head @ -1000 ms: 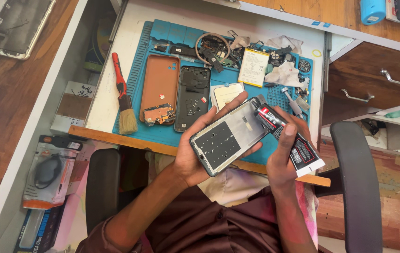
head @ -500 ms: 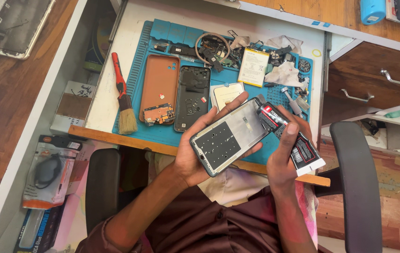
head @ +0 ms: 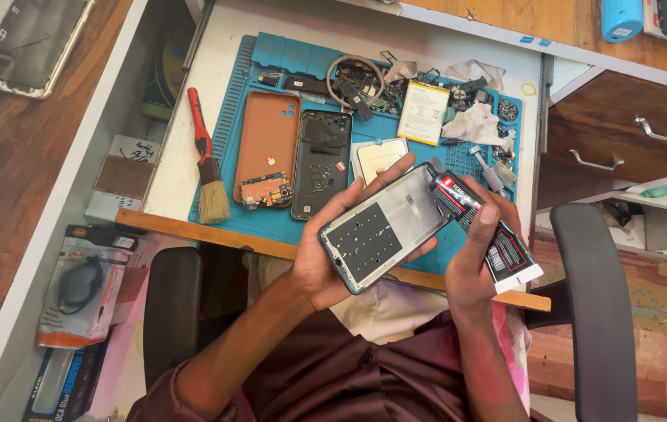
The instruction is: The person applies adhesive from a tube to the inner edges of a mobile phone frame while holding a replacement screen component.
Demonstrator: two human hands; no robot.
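Note:
My left hand (head: pixel 319 258) grips an opened phone frame (head: pixel 384 228) from below, its grey inner side and a dark perforated pad facing up. My right hand (head: pixel 476 258) squeezes a black, red and white glue tube (head: pixel 483 228), with the nozzle touching the frame's upper right edge. Both hands hover over the front edge of the blue work mat (head: pixel 267 223).
On the mat lie an orange phone back cover (head: pixel 269 144), a black mid-frame (head: pixel 322 162), a small circuit board (head: pixel 265 190), a battery (head: pixel 424 113), crumpled tissue (head: pixel 480 125) and loose parts. A red-handled brush (head: pixel 205 164) sits left. Wooden drawers (head: pixel 630 133) and a chair armrest (head: pixel 599 312) are right.

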